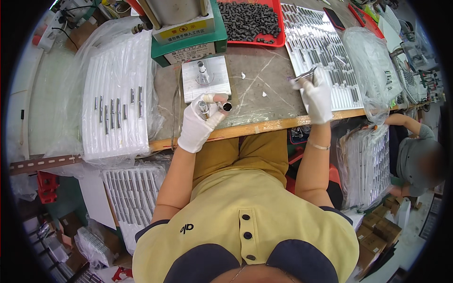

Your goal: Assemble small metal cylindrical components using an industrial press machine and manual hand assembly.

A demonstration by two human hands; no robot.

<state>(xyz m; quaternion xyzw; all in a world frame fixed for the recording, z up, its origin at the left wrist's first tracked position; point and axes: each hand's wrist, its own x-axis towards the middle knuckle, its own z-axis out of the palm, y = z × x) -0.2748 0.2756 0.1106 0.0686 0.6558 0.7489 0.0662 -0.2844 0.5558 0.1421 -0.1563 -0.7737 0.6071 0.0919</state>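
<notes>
Grey workshop bench (pixel 269 101), crowded by a green-and-silver machine (pixel 184 37).
Beside it, a red plastic tray (pixel 279 21) of short dark cylinders (pixel 247 21); farther right, a white ridged tray (pixel 354 103) of slim shiny metal rods (pixel 302 40). Before a square silver block (pixel 191 78) I see the white-gloved left hand (pixel 197 123) closed around short silver tubes (pixel 204 107); the white-gloved right hand (pixel 318 98) pinches slim metal pieces (pixel 309 74) by the white ridged tray.

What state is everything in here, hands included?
Left hand: gloved, closed on metal pieces.
Right hand: gloved, pinching slender shiny metal, count unclear.
Left white tray: sparsely filled.
Right white tray: mostly filled.
Red bin: holding many black pieces.
Metal block: bearing an upright peg.
Phone: screen dark.
</notes>
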